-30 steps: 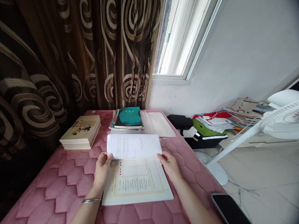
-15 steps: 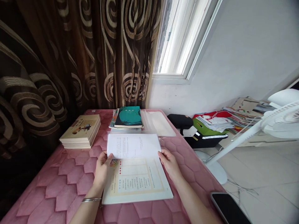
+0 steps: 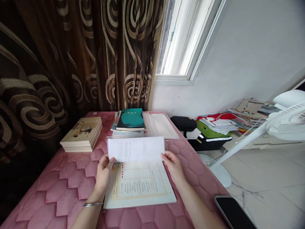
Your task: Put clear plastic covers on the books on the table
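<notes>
A printed book [image 3: 140,187] is lying on the pink, hexagon-patterned bench [image 3: 76,190], directly in front of the person. A white sheet [image 3: 137,148] with small print is covering its 12 o'clock part, and clear plastic is showing along the sheet's edges. The left hand [image 3: 104,167] is gripping at the sheet's 8 o'clock corner, thumb on top, and is wearing a bracelet [image 3: 93,204] at the wrist. The right hand [image 3: 172,163] is pinching the 4 o'clock corner between thumb and fingers.

Outward from the book, a teal book [image 3: 130,119] is resting on others at 12 o'clock, and plastic sleeves [image 3: 162,125] are lying at 1 o'clock. A stack of books [image 3: 82,133] is sitting at 10 o'clock. A phone [image 3: 234,212] is lying at 4 o'clock. Beyond the bench, a white fan [image 3: 247,138] is standing at 2 o'clock.
</notes>
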A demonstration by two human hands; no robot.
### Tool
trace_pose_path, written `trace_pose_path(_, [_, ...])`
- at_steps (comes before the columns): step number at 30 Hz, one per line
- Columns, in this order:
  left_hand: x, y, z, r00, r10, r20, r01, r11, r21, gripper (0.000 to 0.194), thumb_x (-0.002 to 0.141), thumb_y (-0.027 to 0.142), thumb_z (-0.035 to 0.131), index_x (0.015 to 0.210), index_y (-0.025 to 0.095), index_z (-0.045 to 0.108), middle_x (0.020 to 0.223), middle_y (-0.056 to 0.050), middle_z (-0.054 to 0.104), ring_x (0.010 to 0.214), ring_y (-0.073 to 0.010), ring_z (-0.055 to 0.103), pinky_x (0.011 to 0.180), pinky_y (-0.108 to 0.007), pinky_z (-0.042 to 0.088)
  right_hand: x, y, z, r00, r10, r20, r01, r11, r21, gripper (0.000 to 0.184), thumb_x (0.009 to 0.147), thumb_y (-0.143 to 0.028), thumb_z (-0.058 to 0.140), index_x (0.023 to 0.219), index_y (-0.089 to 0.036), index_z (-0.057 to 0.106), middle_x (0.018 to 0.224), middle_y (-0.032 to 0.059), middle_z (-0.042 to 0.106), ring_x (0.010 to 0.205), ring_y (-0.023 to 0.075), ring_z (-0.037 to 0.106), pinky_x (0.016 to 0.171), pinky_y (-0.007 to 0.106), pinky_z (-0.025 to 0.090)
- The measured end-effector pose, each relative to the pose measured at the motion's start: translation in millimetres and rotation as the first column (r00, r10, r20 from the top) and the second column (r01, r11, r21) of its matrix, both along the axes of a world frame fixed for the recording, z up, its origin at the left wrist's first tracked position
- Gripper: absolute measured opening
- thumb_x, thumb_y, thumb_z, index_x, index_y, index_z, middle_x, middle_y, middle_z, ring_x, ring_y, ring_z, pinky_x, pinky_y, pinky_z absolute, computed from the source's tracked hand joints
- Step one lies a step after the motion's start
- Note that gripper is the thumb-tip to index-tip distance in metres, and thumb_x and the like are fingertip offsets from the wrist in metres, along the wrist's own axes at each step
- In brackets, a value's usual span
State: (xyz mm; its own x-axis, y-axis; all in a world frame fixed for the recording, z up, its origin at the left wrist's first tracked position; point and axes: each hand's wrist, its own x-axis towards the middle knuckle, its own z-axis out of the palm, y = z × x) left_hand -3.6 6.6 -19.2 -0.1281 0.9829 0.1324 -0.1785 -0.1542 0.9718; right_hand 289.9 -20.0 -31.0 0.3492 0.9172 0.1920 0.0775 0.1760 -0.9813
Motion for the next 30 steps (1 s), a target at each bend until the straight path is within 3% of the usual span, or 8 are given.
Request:
trace_pose_path(3, [1.3,-0.4,1.1,0.999,0.025,-0.033,-0.025,1.000,0.001,0.032,0.073,0.045,0.069,0.088,0.017,0.063,0.088,-0.003,0.069,0.082,-0.0163,0.062,0.077,-0.027,0.048,-0.7,1.1,-2.6,0.998,0.043,-0.051,-0.042,0.999,0.026,0.025,0.077,-0.045,0.066,0.083,-0.021,0.061,0.081,0.0026,0.063,0.075,0.0187,0.057,0.068,0.028,0.045])
trace_pose_path(10, [2.7,-0.8,3.7,0.989,0.075,-0.124,-0.076,0.997,-0.002,0.039,0.072,0.050,0.068,0.089,0.015,0.064,0.088,-0.007,0.070,0.082,-0.0212,0.064,0.078,-0.033,0.050,0.6,0.1,-5.0,0.997,0.025,0.075,-0.024,1.000,-0.009,0.031,0.082,-0.053,0.058,0.079,-0.022,0.059,0.077,0.0016,0.062,0.070,0.0176,0.055,0.063,0.026,0.044])
trace_pose_path(14, [1.8,-1.0,4.9,0.983,0.081,-0.163,-0.084,0.996,-0.006,0.038,0.072,0.050,0.066,0.087,0.016,0.063,0.086,-0.007,0.070,0.080,-0.0210,0.064,0.077,-0.033,0.051,2.2,-0.3,-6.6,0.977,-0.038,0.211,0.048,0.998,-0.044,0.040,0.081,-0.061,0.052,0.070,-0.022,0.057,0.066,0.0008,0.060,0.061,0.0175,0.053,0.056,0.026,0.042])
trace_pose_path(19, [1.6,-1.5,5.9,0.976,0.094,-0.194,-0.098,0.995,-0.012,0.036,0.072,0.049,0.065,0.085,0.016,0.063,0.081,-0.006,0.069,0.079,-0.0211,0.064,0.074,-0.032,0.050,-0.8,-0.3,-2.4,0.951,-0.087,0.298,0.106,0.993,-0.048,0.037,0.082,-0.058,0.049,0.070,-0.023,0.054,0.065,0.0002,0.059,0.059,0.0172,0.052,0.055,0.027,0.041])
trace_pose_path(30, [0.2,1.2,1.0,0.983,0.092,-0.161,-0.096,0.995,-0.021,0.042,0.069,0.055,0.068,0.082,0.015,0.063,0.080,-0.006,0.070,0.076,-0.0209,0.064,0.072,-0.031,0.050,3.5,0.5,-5.0,0.969,-0.031,0.244,0.049,0.997,-0.068,0.041,0.079,-0.063,0.053,0.074,-0.022,0.058,0.069,0.0005,0.061,0.063,0.0170,0.052,0.056,0.026,0.040])
